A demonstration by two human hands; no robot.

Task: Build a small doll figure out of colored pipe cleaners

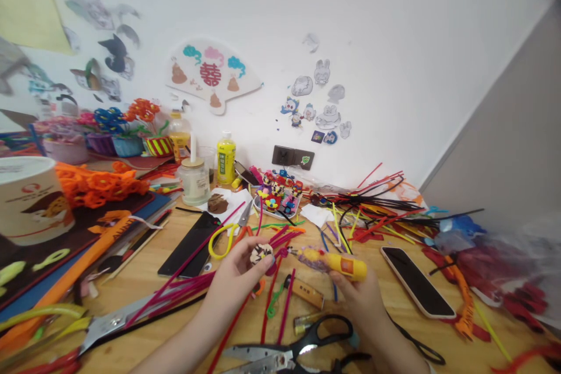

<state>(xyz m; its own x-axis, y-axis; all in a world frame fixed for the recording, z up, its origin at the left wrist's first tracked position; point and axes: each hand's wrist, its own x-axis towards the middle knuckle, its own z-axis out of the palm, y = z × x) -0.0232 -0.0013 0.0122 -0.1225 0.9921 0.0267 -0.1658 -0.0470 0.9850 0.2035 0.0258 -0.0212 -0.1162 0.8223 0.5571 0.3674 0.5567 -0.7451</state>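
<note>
left hand [232, 274] pinches a small brown-and-cream tufted piece [262, 253] at centre, right hand [355, 301] closes around a yellow glue pen [337, 263] just beside it; finished pipe-cleaner figures [277, 191] sit upper centre.

1. Small pipe-cleaner ball [262, 254] in the left hand [234, 280], over a wooden table [144, 280].
2. Small tube-shaped tool [337, 263] in the right hand [357, 301], just right of the ball.
3. Scissors [298, 350] on the table, nearest the camera, below the right hand.
4. Large shears [118, 318] left of the left hand; cardboard tub [26, 201] farther left.
5. Phone [416, 281] right of the right hand.
6. Plate of pipe-cleaner figures [276, 201] behind both hands; bottle [226, 159] and jar [194, 181] just left of it, before the wall [394, 41].
7. Paper fan [211, 75] on the wall, above the bottle.
</note>
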